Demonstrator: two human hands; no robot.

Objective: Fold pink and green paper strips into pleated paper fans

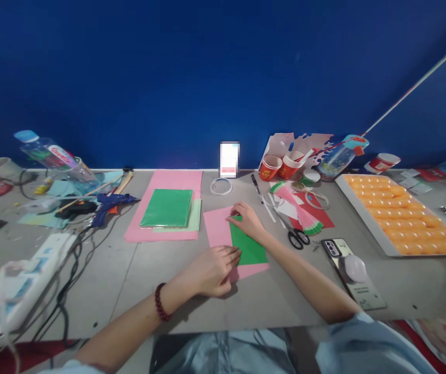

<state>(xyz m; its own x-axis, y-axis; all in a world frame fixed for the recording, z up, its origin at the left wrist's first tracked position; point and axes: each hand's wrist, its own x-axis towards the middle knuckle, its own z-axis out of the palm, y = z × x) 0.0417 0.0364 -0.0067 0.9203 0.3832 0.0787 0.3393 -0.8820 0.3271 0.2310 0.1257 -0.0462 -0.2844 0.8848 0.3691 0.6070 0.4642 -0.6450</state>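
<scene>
A green sheet of paper (251, 250) lies on a larger pink sheet (215, 224) on the table in front of me. My left hand (215, 269) rests at the green sheet's lower left edge, fingers stretched out over both papers. At the upper left corner of the green sheet, my right hand (247, 222) has thumb and fingertips drawn together on the paper's edge. Left of my hands, a stack of green paper (167, 208) sits on a pale green sheet (195, 215) and big pink sheets (160, 179).
Scissors (298, 238), a pink-green paper fan (297, 206) and a pen (257, 188) lie to the right. Beyond them are a phone (353, 272) and a tray of orange balls (398, 213). At left are a glue gun (109, 203), cables and a power strip (26, 285).
</scene>
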